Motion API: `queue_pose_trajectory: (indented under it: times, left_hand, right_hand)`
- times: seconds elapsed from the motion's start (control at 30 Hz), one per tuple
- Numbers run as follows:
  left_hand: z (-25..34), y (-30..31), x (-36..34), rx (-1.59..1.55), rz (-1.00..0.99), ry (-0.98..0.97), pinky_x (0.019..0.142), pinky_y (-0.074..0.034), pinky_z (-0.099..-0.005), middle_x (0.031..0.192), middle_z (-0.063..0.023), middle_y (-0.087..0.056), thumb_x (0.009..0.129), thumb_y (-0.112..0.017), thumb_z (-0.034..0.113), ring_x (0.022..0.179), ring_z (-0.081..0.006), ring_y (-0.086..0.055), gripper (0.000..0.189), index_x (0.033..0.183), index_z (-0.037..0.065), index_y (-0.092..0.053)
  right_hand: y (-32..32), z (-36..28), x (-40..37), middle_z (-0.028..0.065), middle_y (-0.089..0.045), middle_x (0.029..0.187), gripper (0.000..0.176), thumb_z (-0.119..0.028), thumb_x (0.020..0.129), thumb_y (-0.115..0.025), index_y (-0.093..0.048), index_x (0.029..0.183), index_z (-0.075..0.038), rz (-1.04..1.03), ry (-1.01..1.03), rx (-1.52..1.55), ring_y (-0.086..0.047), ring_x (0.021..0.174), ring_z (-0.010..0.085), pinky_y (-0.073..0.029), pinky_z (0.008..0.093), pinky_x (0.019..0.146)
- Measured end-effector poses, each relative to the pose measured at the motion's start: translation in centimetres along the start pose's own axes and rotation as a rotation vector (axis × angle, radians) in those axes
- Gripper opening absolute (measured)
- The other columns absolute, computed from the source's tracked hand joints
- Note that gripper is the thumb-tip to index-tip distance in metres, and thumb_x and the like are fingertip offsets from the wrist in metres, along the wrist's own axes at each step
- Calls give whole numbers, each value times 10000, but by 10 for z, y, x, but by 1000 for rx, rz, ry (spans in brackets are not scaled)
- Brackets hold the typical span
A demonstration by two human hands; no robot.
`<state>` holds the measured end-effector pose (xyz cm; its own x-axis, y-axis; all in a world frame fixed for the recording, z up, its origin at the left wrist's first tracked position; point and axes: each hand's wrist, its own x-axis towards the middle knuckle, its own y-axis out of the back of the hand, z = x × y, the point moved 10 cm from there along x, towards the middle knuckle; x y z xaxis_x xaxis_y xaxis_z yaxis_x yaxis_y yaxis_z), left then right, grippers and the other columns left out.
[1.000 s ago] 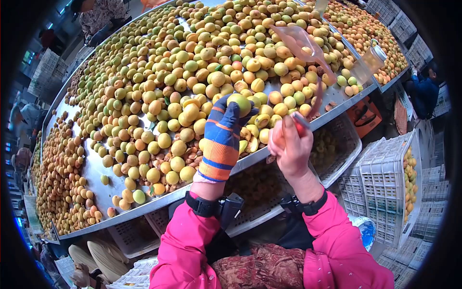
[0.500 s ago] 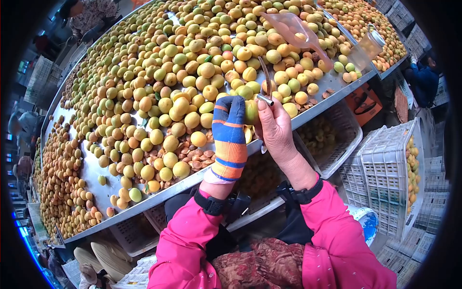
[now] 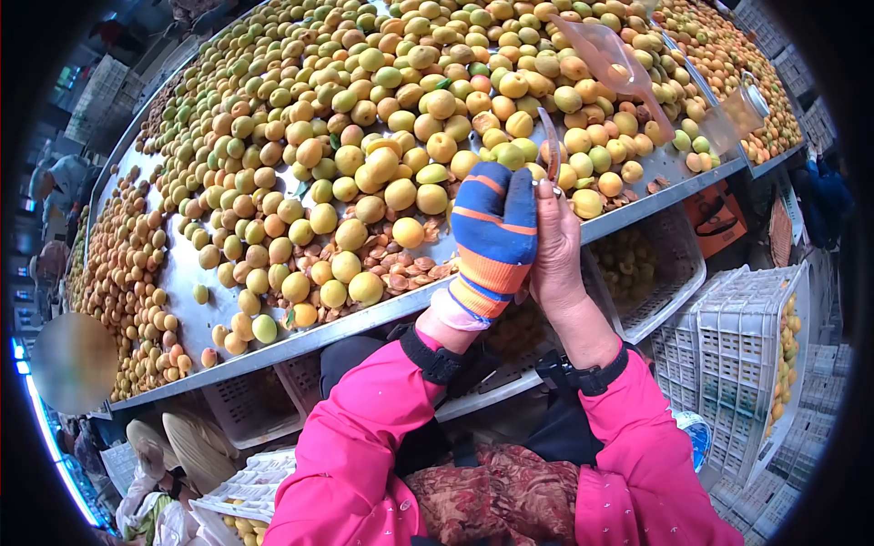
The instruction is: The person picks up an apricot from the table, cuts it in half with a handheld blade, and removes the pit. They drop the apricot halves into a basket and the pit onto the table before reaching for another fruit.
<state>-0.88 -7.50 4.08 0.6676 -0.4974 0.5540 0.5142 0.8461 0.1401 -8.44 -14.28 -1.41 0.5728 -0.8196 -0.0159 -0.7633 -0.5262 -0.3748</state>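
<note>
My left hand (image 3: 496, 232), in a blue and orange striped knit glove, is curled closed and pressed against my right hand. The apricot it held half a second ago is now hidden behind the fingers. My bare right hand (image 3: 557, 241) is closed on a curved knife (image 3: 551, 146), whose thin blade points up past the fingertips. Both hands are over the front edge of a metal table (image 3: 187, 314), close to heaped yellow-green apricots (image 3: 401, 194). Brown apricot pits (image 3: 410, 270) lie scattered left of the glove.
A clear plastic scoop (image 3: 612, 64) rests on the fruit at the back right, near a clear jar (image 3: 742, 109). Below the table edge are plastic crates (image 3: 660, 314); more stacked crates (image 3: 742, 332) stand at right. A person's legs (image 3: 187, 441) show at lower left.
My hands have come together, the glove turning over and covering the apricot. The view has shifted, so the table's contents sit differently in frame. The knife stays in my right hand.
</note>
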Motion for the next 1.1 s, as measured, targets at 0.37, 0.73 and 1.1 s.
queue_pose_trajectory:
  times: [0.37,0.73,1.1]
  left_hand:
    - [21,-4,-9,307,13,-198,602,-410,-329,782,-128,-468,756,-575,34,687,-261,-499,176,923,-20,-560]
    - [27,7,10,36,-4,-151,531,-338,-420,605,-148,-458,687,-610,54,601,-340,-464,166,605,39,-467]
    - [27,8,8,206,-139,-195,604,-354,-417,670,-124,-484,619,-631,120,662,-323,-481,142,635,57,-505]
  right_hand:
    - [-2,-23,-3,-2,-558,790,347,-367,927,-468,-539,938,-28,-22,167,-260,-492,712,47,-427,197,625]
    - [-1,47,-12,91,-521,1174,557,-428,856,-534,-415,1239,-42,-176,-388,393,-535,1059,203,-436,358,925]
    - [11,86,-25,77,-503,1217,475,-334,875,-516,-415,1257,-70,-228,-684,506,-515,1100,222,-413,363,962]
